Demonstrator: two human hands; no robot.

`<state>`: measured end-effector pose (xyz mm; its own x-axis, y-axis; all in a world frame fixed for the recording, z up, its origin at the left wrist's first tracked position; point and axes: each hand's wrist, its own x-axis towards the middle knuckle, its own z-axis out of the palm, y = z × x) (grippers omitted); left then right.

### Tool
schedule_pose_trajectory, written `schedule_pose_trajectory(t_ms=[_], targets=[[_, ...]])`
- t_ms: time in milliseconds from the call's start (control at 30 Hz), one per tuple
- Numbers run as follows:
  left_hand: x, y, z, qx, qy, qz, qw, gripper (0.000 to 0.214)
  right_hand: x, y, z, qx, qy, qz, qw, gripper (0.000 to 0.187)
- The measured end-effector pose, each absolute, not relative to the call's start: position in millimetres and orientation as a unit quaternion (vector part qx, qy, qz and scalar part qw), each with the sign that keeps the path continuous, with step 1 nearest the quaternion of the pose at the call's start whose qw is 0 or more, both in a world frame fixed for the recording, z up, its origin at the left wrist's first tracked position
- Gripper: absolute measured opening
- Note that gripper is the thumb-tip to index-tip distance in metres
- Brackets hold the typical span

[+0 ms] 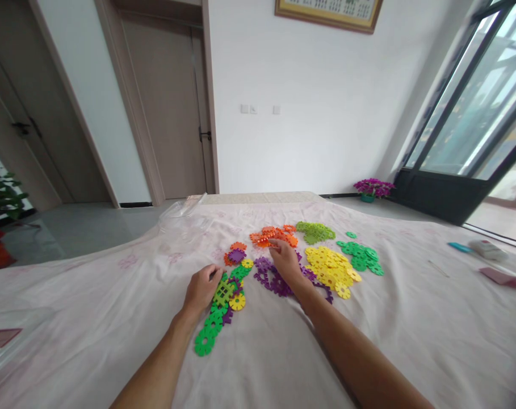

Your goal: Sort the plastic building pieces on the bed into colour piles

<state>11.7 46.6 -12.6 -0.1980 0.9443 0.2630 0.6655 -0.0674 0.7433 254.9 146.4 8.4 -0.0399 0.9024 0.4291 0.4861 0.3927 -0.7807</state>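
Note:
My left hand [203, 289] is closed, its bent fingers at the left edge of a joined figure of plastic interlocking discs [215, 322]. The figure lies on the cloth, mostly green, with yellow and purple discs and a lime lattice piece [224, 292] on it. At its top are a purple disc [236, 255] and orange discs [238, 246]. My right hand [285, 260] reaches over the purple discs [279, 284] to the pile of orange discs [279, 234], thumb and forefinger pinched at an orange disc. The fingertips partly hide what they grip.
Piles of lime pieces [315, 232], yellow discs [329, 266] and green discs [362, 257] lie to the right. A clear plastic bag [185, 213] is at the back left, a clear box [11, 341] at the left edge. A blue item [460, 247] lies far right on the tablecloth [419, 318].

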Motion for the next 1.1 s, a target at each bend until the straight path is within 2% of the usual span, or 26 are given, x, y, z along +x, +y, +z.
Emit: schedule_pose_trajectory(t_ms=[200, 400, 600, 700, 900, 1100], targets=[[12.1, 46.2, -12.6, 0.610, 0.659, 0.403, 0.177, 0.032, 227.4, 116.6, 10.1, -0.417, -0.846, 0.107, 0.314, 0.042], [12.3, 46.7, -11.1, 0.609, 0.663, 0.400, 0.172, 0.031, 197.6, 116.9, 15.5, -0.428, -0.887, 0.038, 0.168, 0.036], [12.4, 45.1, -8.9, 0.609, 0.660, 0.403, 0.177, 0.031, 179.5, 124.1, 22.8, -0.512, -0.848, 0.006, 0.136, 0.042], [12.6, 45.2, -8.4, 0.603, 0.664, 0.403, 0.183, 0.031, 177.5, 125.4, 23.6, -0.524, -0.843, -0.010, 0.123, 0.039], [12.0, 45.6, -9.2, 0.604, 0.658, 0.410, 0.184, 0.030, 195.6, 120.3, 32.2, -0.519, -0.843, -0.012, 0.140, 0.035], [12.5, 45.8, -10.9, 0.602, 0.661, 0.408, 0.185, 0.029, 245.6, 110.1, 51.9, -0.551, -0.820, 0.013, 0.156, 0.042]])
